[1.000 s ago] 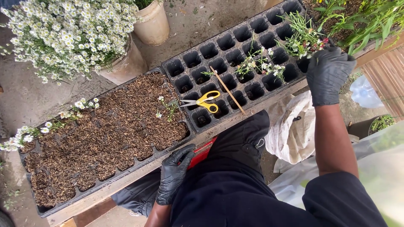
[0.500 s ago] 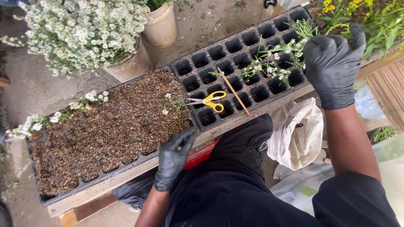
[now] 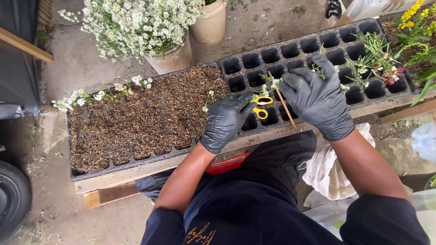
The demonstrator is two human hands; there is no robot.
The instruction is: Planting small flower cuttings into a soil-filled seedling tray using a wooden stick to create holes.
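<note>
Left hand (image 3: pixel 225 120), black glove, centre of frame: fingers curled together around a small flowering cutting (image 3: pixel 265 90), white blooms poking out above the fingertips. Right hand (image 3: pixel 316 98), also gloved, just right of it: fingers spread and half curled, tips touching the same cutting; whether it actually pinches the stem is hidden, cannot tell. Both hands hover over the near edge of the empty black cell tray (image 3: pixel 313 45), upper right. Yellow-handled scissors (image 3: pixel 260 107) lie on that tray, partly covered by the left hand. Thin wooden stick (image 3: pixel 282 99) rests slanted across the cells, passing under the right hand. More cuttings (image 3: pixel 374 61) stand in cells toward the right edge. Soil-filled tray (image 3: pixel 136 120) sits left of centre, touching the empty tray, with a few white-flowered sprigs (image 3: pixel 77 97) along its far left side. Both trays rest on a wooden plank bench (image 3: pixel 113 181). Potted white-daisy plant (image 3: pixel 141 22) at top, on concrete ground (image 3: pixel 77 63). White cloth (image 3: pixel 329 174) lower right.
</note>
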